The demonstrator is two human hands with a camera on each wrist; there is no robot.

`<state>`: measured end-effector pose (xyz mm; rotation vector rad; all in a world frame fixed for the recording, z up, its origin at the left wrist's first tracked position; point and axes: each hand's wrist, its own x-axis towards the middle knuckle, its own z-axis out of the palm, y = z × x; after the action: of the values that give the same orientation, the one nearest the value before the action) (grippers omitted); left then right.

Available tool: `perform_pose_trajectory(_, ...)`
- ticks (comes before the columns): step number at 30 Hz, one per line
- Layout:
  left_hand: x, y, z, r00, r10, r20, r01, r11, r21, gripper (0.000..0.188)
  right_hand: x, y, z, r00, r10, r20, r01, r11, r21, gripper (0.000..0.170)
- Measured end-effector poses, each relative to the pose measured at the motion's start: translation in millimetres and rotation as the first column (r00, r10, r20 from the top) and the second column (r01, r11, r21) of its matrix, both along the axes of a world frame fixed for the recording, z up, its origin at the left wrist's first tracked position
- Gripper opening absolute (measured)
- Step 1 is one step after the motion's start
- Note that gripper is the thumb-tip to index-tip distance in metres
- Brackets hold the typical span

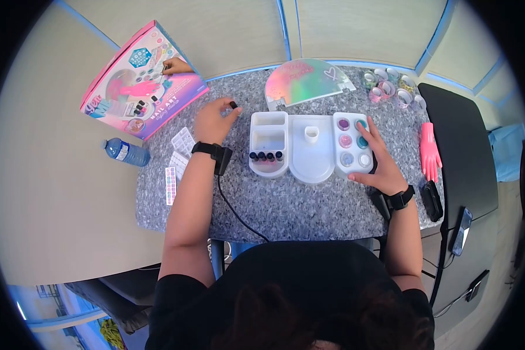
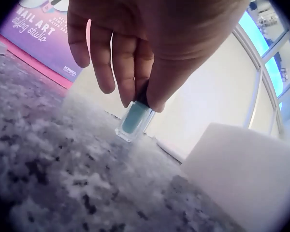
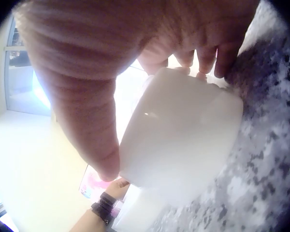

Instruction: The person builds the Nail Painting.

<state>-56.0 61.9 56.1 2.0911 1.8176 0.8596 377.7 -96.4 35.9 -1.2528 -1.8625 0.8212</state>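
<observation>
My left hand [image 1: 213, 121] pinches a nail polish bottle [image 2: 134, 120] by its dark cap, between thumb and fingertips. The bottle is clear with teal polish and hangs close over the grey speckled table, left of the white tray [image 1: 310, 163]. My right hand [image 1: 389, 170] grips the tray's right end, thumb at the near edge and fingers along the far right side. Six small glitter pots [image 1: 345, 140] sit in that section, partly under my fingers. In the tray's left section several dark-capped polish bottles [image 1: 266, 157] stand in a row. A small white cup [image 1: 311, 135] stands in the middle.
A nail art box [image 1: 151, 81] stands at the back left, near a water bottle [image 1: 126, 151] and sticker sheets [image 1: 171, 185]. An iridescent half-round panel [image 1: 309, 83] lies behind the tray. Rolls and small pots [image 1: 403, 98], a pink hand model [image 1: 429, 153] and a black case [image 1: 431, 200] lie right.
</observation>
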Motion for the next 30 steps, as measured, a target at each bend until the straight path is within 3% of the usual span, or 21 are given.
perform_pose_trajectory(4,-1.7,-8.9,-0.1,0.996,-0.040,0.076,0.038,0.999,0.030,0.034,-0.4,-0.4,0.8,1.000,-0.002,-0.002,0.002,1.000,-0.013,0.120)
perform_pose_trajectory(6,7.2,-36.8,28.4,0.939,-0.159,0.305,0.121,0.983,0.139,0.028,-0.2,0.7,-0.4,1.000,0.002,-0.013,-0.002,1.000,-0.006,0.120)
perform_pose_trajectory(10,16.7,-108.0,77.5,0.858,-0.341,0.383,0.285,0.938,0.197,0.025,-0.8,0.4,1.2,1.000,0.002,-0.023,-0.003,1.000,-0.013,0.121)
perform_pose_trajectory(12,16.3,-131.5,84.8,0.869,-0.494,0.004,0.480,0.846,0.232,0.031,-1.3,-0.1,2.3,1.000,-0.004,-0.017,0.004,1.000,-0.019,0.121)
perform_pose_trajectory(13,16.0,-136.9,81.4,0.870,-0.492,0.005,0.478,0.847,0.231,0.031,-1.6,0.0,2.3,1.000,-0.002,-0.017,0.002,1.000,-0.020,0.121)
perform_pose_trajectory(15,16.7,-142.2,69.3,0.826,-0.530,-0.190,0.561,0.803,0.200,0.035,-2.1,0.1,1.9,0.999,-0.003,-0.048,0.002,1.000,-0.030,0.121)
perform_pose_trajectory(22,21.5,-135.4,47.2,0.814,-0.505,-0.286,0.563,0.807,0.178,0.025,0.1,0.0,2.3,1.000,-0.014,0.000,0.014,1.000,-0.016,0.121)
perform_pose_trajectory(30,26.0,-134.7,41.7,0.822,-0.464,-0.331,0.552,0.790,0.265,0.027,-1.2,-2.3,5.7,1.000,-0.017,0.017,0.017,1.000,-0.016,0.121)
